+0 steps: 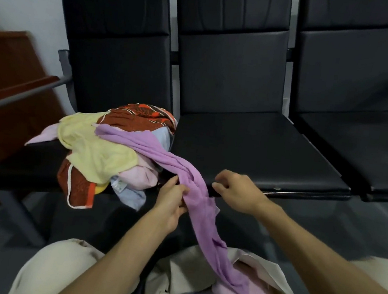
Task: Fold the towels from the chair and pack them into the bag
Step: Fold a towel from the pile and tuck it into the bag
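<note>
A heap of towels (106, 152) lies on the left black chair seat (18, 171): yellow, pink, pale blue and a red patterned one. A long purple towel (197, 195) stretches from the heap down over the seat edge into the beige bag (189, 273) between my knees. My left hand (170, 206) grips the purple towel at the seat's front edge. My right hand (236, 192) hovers just right of the towel with fingers curled, and I cannot tell whether it touches the cloth. Pink and pale blue cloth lies inside the bag.
Two more black seats, the middle seat (255, 148) and the right seat (368, 146), adjoin the left one in a row. A grey metal armrest (13, 101) rises at the left. Brown wooden furniture (7, 65) stands against the wall behind it. My beige-trousered knees flank the bag.
</note>
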